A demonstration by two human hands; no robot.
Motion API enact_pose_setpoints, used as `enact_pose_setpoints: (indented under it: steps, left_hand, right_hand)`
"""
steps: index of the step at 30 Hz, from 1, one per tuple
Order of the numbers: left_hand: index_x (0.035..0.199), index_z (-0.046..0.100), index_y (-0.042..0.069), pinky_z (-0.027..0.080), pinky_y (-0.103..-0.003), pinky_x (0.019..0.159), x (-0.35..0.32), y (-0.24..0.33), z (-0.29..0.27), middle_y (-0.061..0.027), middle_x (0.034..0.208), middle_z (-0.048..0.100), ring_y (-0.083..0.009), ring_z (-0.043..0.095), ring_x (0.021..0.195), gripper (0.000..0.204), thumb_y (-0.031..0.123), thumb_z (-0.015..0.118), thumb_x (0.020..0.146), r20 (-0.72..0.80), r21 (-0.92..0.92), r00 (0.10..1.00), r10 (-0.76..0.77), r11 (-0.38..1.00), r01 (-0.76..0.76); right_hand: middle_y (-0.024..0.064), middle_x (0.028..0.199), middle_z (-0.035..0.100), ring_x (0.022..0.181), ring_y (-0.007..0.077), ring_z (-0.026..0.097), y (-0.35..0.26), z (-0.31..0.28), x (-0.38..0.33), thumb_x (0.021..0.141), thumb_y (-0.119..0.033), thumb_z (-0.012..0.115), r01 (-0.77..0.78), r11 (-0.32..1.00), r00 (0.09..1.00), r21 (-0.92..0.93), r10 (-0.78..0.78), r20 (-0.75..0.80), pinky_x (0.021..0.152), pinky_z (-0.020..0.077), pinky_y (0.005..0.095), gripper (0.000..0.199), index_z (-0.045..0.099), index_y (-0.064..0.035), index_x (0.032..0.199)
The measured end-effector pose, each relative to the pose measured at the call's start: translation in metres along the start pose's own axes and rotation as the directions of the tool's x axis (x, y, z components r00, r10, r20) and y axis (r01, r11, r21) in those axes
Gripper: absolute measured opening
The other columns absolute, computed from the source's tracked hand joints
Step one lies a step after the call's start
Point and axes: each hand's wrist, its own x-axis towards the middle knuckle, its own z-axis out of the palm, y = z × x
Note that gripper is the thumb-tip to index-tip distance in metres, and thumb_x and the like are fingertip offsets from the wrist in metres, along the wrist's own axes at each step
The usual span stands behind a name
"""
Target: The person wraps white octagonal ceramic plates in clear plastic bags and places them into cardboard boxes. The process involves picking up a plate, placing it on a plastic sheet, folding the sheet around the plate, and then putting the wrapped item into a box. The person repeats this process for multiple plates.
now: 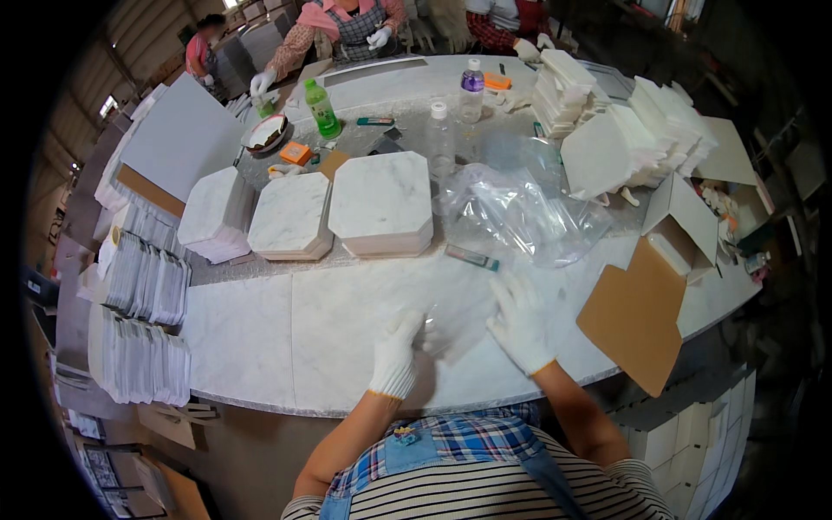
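Note:
My left hand (397, 354), in a white knitted glove, is closed at the edge of a small piece of clear plastic film (439, 334) on the white marble tabletop (338, 321). Its fingertips are partly hidden. To the right, my right hand (520, 328), gloved the same way, rests flat with its fingers apart. A teal utility knife (471, 257) lies just beyond my right fingertips. Behind it spreads a crumpled heap of clear plastic bags (529, 208). Beyond my left hand stand three stacks of octagonal marble tiles; the largest stack (381, 204) is nearest the bags.
Rows of wrapped tiles (143, 355) line the left edge. White foam pieces (641, 139) pile up at back right, near an opened cardboard sheet (637, 316). A green bottle (321, 109) and a clear bottle (440, 139) stand farther back. Co-workers (347, 30) are across the table.

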Motion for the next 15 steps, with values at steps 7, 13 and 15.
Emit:
enact_pose_setpoints:
  steps: [7, 13, 15]
  left_hand:
    - [0.103, 0.07, -0.003, 0.052, -0.029, 0.068, -0.054, 0.03, -0.095, -0.0094, 0.088, 0.071, -0.015, 0.065, 0.077, 0.023, 0.019, 0.067, 0.097, -0.025, 0.149, 0.979, 0.201, 0.969, -0.196]
    - [0.098, 0.075, -0.003, 0.048, -0.027, 0.069, -0.082, 0.055, -0.14, -0.0063, 0.087, 0.072, -0.0113, 0.063, 0.077, 0.025, 0.021, 0.067, 0.096, -0.038, 0.26, 0.943, 0.33, 0.915, -0.309]
    - [0.1, 0.075, -0.003, 0.049, -0.027, 0.07, -0.083, 0.058, -0.149, -0.0065, 0.089, 0.073, -0.0116, 0.064, 0.078, 0.023, 0.019, 0.067, 0.096, -0.034, 0.296, 0.929, 0.369, 0.891, -0.343]
  right_hand:
    - [0.0215, 0.149, 0.047, 0.138, 0.0426, 0.042, -0.012, 0.025, 0.048, 0.078, -0.007, 0.067, -0.128, 0.99, 0.985, -0.054, 0.121, -0.125, 0.115, 0.035, 0.0494, 0.075, 0.045, -0.0107, 0.149]
    - [0.0188, 0.151, 0.044, 0.141, 0.0382, 0.038, -0.046, 0.026, 0.13, 0.078, -0.01, 0.067, -0.052, 0.992, 0.993, -0.119, 0.038, -0.116, 0.115, 0.0349, 0.0488, 0.075, 0.045, -0.0143, 0.15]
    - [0.0186, 0.151, 0.043, 0.142, 0.0395, 0.037, -0.062, 0.027, 0.155, 0.075, -0.013, 0.071, 0.029, 0.99, 0.995, -0.135, -0.041, -0.087, 0.114, 0.0348, 0.0504, 0.078, 0.046, -0.0162, 0.149]
